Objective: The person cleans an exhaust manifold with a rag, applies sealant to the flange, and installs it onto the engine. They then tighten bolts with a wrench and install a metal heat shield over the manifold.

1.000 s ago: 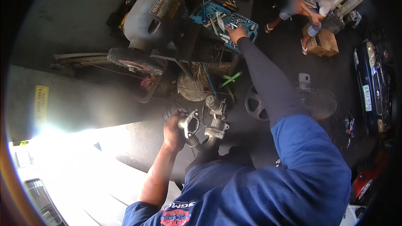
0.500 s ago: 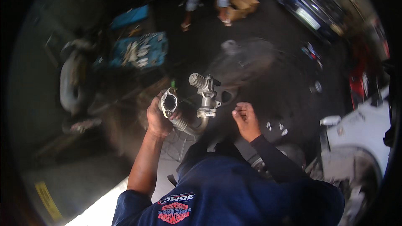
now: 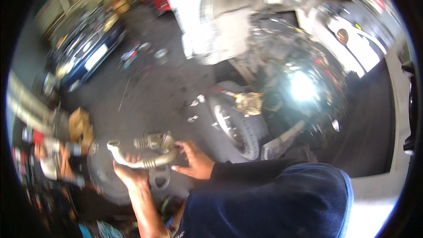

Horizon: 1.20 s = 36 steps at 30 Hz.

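Observation:
A bent metal pipe (image 3: 152, 161) with a ribbed bellows section lies across my left hand (image 3: 132, 174), whose fingers are closed around it. Its flanged end sticks out to the left past that hand. Joined to the pipe's right end, a metal valve body (image 3: 154, 141) sits along the far side, with a ribbed part facing left. My right hand (image 3: 196, 162) is beside the pipe's right bend, thumb and fingers spread. Its fingertips come close to the bend; blur hides whether they touch it.
To the right, a wheel with tyre (image 3: 238, 128) lies near a white car's opened front (image 3: 229, 35), where a bright lamp (image 3: 303, 86) shines. A dark car (image 3: 88, 48) stands far left. Another person (image 3: 57, 161) sits at left near a cardboard box (image 3: 80, 125). Small white pieces (image 3: 194, 102) lie on the floor.
The view has swung right toward the white car. The pipe and valve now lie more sideways in my left hand. My right hand has come from apart to close beside the pipe's bend.

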Tool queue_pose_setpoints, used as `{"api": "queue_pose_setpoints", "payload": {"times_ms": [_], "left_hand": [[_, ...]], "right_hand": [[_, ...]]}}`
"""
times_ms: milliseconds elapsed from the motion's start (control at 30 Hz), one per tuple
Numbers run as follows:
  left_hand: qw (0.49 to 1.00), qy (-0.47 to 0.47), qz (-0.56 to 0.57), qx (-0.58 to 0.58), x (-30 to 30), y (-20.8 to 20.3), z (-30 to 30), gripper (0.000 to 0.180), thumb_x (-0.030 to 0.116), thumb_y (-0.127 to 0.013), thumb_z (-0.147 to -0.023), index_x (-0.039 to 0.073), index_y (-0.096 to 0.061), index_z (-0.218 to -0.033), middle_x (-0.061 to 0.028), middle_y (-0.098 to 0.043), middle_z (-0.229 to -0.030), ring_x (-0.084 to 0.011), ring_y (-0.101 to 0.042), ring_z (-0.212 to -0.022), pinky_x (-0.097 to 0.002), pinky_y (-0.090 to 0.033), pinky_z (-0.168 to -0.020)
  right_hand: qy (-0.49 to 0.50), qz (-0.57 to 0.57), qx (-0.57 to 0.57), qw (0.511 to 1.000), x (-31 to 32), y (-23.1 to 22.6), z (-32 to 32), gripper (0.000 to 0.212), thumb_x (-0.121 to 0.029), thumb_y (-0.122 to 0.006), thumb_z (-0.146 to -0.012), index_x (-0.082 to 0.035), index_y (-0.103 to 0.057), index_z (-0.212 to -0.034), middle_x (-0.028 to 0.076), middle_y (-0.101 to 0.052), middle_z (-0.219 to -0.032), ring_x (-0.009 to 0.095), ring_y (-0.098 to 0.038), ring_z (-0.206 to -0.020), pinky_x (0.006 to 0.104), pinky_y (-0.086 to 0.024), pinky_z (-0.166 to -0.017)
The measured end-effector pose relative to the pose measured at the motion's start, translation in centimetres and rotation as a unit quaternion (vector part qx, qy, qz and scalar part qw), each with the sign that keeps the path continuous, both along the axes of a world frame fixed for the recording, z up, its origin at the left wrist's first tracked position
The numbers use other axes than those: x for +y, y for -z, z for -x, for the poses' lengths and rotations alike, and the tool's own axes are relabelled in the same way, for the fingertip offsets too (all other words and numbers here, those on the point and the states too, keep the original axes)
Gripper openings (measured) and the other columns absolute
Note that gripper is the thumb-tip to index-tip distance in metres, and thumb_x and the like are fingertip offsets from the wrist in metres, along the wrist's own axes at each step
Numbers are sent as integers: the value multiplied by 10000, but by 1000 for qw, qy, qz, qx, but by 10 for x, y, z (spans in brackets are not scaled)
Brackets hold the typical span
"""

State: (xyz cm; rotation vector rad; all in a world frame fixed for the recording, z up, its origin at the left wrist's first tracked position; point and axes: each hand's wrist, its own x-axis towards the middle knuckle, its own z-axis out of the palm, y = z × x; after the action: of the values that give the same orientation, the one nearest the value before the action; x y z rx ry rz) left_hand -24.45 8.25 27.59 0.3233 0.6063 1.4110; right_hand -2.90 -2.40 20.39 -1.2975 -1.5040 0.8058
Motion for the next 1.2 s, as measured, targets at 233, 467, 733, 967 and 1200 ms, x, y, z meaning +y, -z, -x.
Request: {"api": "queue_pose_setpoints", "payload": {"times_ms": [233, 467, 733, 967, 1200], "left_hand": [[988, 149, 41, 12, 40, -13, -206, 338, 380, -360, -1093, 120, -574, -1110, 24, -432, -796, -155, -431, -698, -383, -482, -730], [941, 337, 8, -22, 36, -24, -355, 227, 309, -486, -1054, 144, -544, -910, 17, -439, -707, -151, -443, -604, -346, -465, -661], [707, 652, -82, -261, 56, -3, -488, 243, 353, -581, -1058, 131, -544, -965, 36, -494, -631, -115, -455, -554, -319, -424, -685], [546, 765, -25, -341, 46, 5, -569, 255, 306, -546, -1093, 136, -513, -906, 52, -461, -558, -85, -409, -474, -279, -389, -592], [478, 812, 72, -329, 6, 16, -622, 219, 255, -500, -1076, 133, -499, -895, 35, -510, -633, -91, -476, -554, -299, -440, -682]], "right_hand": [[285, -22, 20, 958, -6, 22, -146, 692, -334, -889, -910, -33, -475, -1376, 165, -547, -1259, 254, -664, -994, 398, -587, -886], [195, 63, 603, 771, -53, 11, -247, 554, -260, -752, -981, 25, -551, -1411, 164, -708, -1283, 272, -714, -1099, 419, -547, -1063], [189, -134, 700, 676, -75, -39, -287, 1005, -707, -665, -973, 11, -373, -1612, 206, -540, -1576, 335, -531, -1464, 519, -456, -1214], [251, -332, 689, 594, -61, -62, -294, 363, -196, -735, -1011, -29, -628, -1315, 69, -680, -986, 270, -686, -1120, 504, -420, -1240], [371, -380, 566, 631, -81, -63, -306, 226, -84, -728, -988, -79, -629, -1191, 49, -646, -893, 215, -676, -947, 510, -337, -1313]]}}
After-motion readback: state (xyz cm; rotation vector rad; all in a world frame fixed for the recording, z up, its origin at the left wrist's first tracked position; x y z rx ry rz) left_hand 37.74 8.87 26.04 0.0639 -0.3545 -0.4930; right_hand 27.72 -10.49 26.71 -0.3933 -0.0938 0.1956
